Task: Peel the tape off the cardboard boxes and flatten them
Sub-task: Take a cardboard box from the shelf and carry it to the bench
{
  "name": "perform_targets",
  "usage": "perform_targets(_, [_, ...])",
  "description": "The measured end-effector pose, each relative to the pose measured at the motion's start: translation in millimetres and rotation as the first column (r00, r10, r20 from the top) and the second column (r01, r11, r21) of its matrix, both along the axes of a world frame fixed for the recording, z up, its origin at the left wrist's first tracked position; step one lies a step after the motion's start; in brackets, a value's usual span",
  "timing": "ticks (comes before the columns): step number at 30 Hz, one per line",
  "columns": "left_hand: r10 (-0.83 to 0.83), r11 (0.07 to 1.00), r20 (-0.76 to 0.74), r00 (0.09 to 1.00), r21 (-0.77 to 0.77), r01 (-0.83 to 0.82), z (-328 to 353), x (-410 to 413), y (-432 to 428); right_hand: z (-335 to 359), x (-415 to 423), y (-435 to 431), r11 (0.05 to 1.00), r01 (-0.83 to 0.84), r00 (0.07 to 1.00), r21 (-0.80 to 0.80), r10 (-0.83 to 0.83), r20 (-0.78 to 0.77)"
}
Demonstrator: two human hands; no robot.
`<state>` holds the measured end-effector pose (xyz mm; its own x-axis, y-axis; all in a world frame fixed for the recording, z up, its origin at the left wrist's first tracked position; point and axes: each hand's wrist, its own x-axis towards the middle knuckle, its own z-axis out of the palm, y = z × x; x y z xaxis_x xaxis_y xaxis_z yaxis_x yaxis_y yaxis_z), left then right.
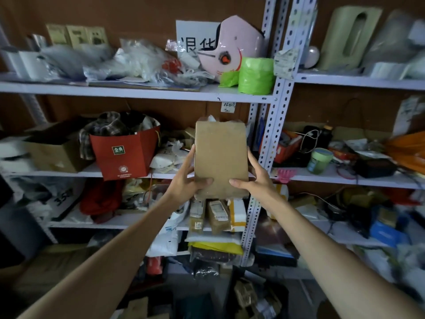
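Two bare forearms reach forward from the lower edge of the view. The left grip (188, 178) and the right grip (254, 178) each clasp a lower side edge of the plain brown cardboard box (220, 153), thumbs pressed on its near face and fingers laid along its sides. The box is held upright in mid-air, between the hands, before the white perforated metal shelving (273, 125). Behind it, a red paper bag (125, 155) holding cloth stands on the middle shelf at left. A bright green tape roll (256, 75) and a pink mask-like shell (232, 44) sit on the upper shelf.
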<state>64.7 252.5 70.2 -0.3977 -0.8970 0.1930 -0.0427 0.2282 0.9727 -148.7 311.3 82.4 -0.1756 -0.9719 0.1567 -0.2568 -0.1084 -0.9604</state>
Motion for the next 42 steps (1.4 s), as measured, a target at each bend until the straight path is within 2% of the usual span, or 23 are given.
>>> perform_targets(8, [-0.282,0.958,-0.065,0.957,-0.083,0.276,27.0,-37.7,52.7,28.0,-14.5,112.4,0.946,0.307,0.951,-0.106,-0.309,-0.012])
perform_targets(14, [-0.574,0.818,-0.074,0.815,-0.092,0.568,37.9,-73.3,126.2,29.3,-0.2,233.7,0.796,0.585,0.807,-0.153,-0.59,0.017])
perform_targets(17, [-0.737,0.676,-0.075,0.672,-0.079,0.733,37.6,-95.7,183.3,26.7,15.8,315.5,0.665,0.726,0.677,-0.172,-0.736,0.01])
perform_targets(22, [-0.893,0.448,-0.086,0.442,-0.072,0.891,43.0,-122.2,324.3,30.5,54.4,476.1,0.419,0.884,0.426,-0.207,-0.905,-0.009])
perform_targets(28, [-0.998,0.066,-0.02,0.065,-0.083,0.994,50.6,-131.9,521.8,43.9,137.9,676.6,0.081,0.969,0.096,-0.234,-0.994,0.053])
perform_targets(32, [-0.981,-0.192,0.008,-0.192,-0.076,0.978,59.5,-103.3,669.0,45.7,215.8,802.5,-0.179,0.954,-0.17,-0.239,-0.984,0.057])
perform_targets(36, [-0.903,-0.428,0.0,-0.43,-0.098,0.898,54.9,-52.1,813.3,42.0,312.5,911.8,-0.433,0.882,-0.422,-0.185,-0.901,0.098])
perform_targets(40, [-0.774,-0.632,0.013,-0.633,-0.078,0.771,40.0,7.6,936.4,30.7,410.2,993.1,-0.631,0.749,-0.627,-0.203,-0.774,0.088])
perform_targets(42, [-0.709,-0.704,0.038,-0.704,-0.083,0.705,36.9,43.8,984.7,23.8,456.3,1022.3,-0.715,0.673,-0.709,-0.191,-0.696,0.108])
